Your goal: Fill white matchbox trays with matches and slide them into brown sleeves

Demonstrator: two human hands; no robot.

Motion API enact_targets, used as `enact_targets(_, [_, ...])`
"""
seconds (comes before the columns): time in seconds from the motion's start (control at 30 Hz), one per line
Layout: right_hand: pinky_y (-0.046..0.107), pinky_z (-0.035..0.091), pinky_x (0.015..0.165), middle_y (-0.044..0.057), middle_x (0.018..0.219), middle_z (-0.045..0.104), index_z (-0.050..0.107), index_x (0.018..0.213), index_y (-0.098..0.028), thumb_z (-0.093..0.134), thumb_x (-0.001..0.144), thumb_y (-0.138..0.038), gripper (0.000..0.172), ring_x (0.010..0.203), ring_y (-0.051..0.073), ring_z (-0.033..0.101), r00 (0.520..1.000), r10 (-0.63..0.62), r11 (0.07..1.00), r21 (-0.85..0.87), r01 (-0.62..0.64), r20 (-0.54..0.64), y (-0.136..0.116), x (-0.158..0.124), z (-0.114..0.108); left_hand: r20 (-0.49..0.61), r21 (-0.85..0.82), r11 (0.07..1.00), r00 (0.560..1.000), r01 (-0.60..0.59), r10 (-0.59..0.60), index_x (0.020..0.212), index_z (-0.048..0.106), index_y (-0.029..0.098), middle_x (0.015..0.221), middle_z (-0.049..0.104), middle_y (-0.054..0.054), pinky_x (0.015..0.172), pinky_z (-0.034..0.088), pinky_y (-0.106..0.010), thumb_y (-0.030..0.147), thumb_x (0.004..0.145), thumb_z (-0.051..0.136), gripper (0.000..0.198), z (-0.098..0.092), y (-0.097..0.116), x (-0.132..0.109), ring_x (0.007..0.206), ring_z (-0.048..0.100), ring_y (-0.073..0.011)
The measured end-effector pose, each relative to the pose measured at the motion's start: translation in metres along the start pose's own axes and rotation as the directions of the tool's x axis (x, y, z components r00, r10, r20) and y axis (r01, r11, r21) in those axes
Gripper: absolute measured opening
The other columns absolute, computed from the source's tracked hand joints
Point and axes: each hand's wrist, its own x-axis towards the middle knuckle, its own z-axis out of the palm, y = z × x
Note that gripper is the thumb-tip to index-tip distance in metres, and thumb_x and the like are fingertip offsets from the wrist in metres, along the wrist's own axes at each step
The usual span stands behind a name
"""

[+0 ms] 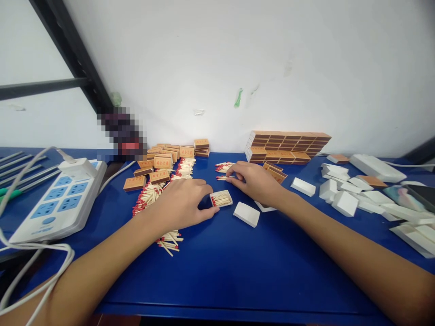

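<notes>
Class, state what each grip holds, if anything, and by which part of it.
The left grip appears to hold the match tray at its left end. The right grip seems to pinch one or more matches by their plain ends.

1 L hand (185,203), 1 R hand (253,181), 1 filled tray (226,204), matches (149,194) in dozens, too many to ct., approx. 12 loose boxes (163,161) at L, some hidden, 1 box stack (288,140), exact no. unclear, 12+ white trays (345,203) at R, overlapping, 1 pwr strip (84,210), 1 desk (220,271)
</notes>
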Motion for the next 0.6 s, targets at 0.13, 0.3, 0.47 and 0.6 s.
enact_targets(0.13, [0.029, 0.037, 0.069, 0.002, 0.085, 0.062, 0.069, 0.094, -0.019, 0.063, 0.101, -0.021, 0.009, 0.076, 0.017, 0.056, 0.999, -0.012, 1.0, 0.028, 0.011, 0.03, 0.0, 0.0, 0.0, -0.011, 0.002, 1.0, 1.0, -0.012, 0.012, 0.106, 0.078, 0.023, 0.094, 0.073, -0.004, 0.066, 0.037, -0.033, 0.048, 0.096, 0.067, 0.029, 0.001, 0.0, 0.0, 0.081, 0.066, -0.0218])
enact_targets(0.3, [0.03, 0.038, 0.071, 0.004, 0.088, 0.064, 0.066, 0.093, -0.019, 0.063, 0.101, -0.022, 0.009, 0.08, 0.019, 0.057, 0.994, 0.041, 0.999, 0.022, -0.043, 0.1, -0.003, 0.001, -0.007, -0.004, 0.002, 1.0, 1.0, -0.006, 0.006, 0.108, 0.078, 0.022, 0.094, 0.074, -0.004, 0.066, 0.038, -0.034, 0.047, 0.096, 0.067, 0.03, 0.001, -0.001, -0.001, 0.081, 0.066, -0.0218])
enact_targets(0.47, [0.029, 0.038, 0.07, 0.003, 0.086, 0.063, 0.066, 0.094, -0.02, 0.059, 0.103, -0.023, 0.012, 0.077, 0.017, 0.055, 0.997, -0.024, 0.992, 0.123, 0.015, 0.079, -0.024, -0.009, -0.023, -0.006, 0.01, 1.0, 1.0, 0.011, -0.011, 0.108, 0.078, 0.022, 0.093, 0.075, -0.004, 0.067, 0.04, -0.034, 0.047, 0.096, 0.068, 0.03, 0.0, 0.0, 0.0, 0.082, 0.068, -0.0224])
enact_targets(0.6, [0.028, 0.036, 0.067, 0.001, 0.083, 0.061, 0.068, 0.095, -0.021, 0.059, 0.103, -0.022, 0.012, 0.073, 0.015, 0.053, 0.98, -0.113, 0.982, 0.166, 0.086, 0.161, -0.041, -0.02, -0.024, -0.018, 0.016, 1.0, 1.0, 0.009, -0.008, 0.103, 0.077, 0.021, 0.093, 0.075, -0.004, 0.065, 0.039, -0.034, 0.048, 0.095, 0.068, 0.03, 0.001, -0.001, 0.0, 0.08, 0.068, -0.0223])
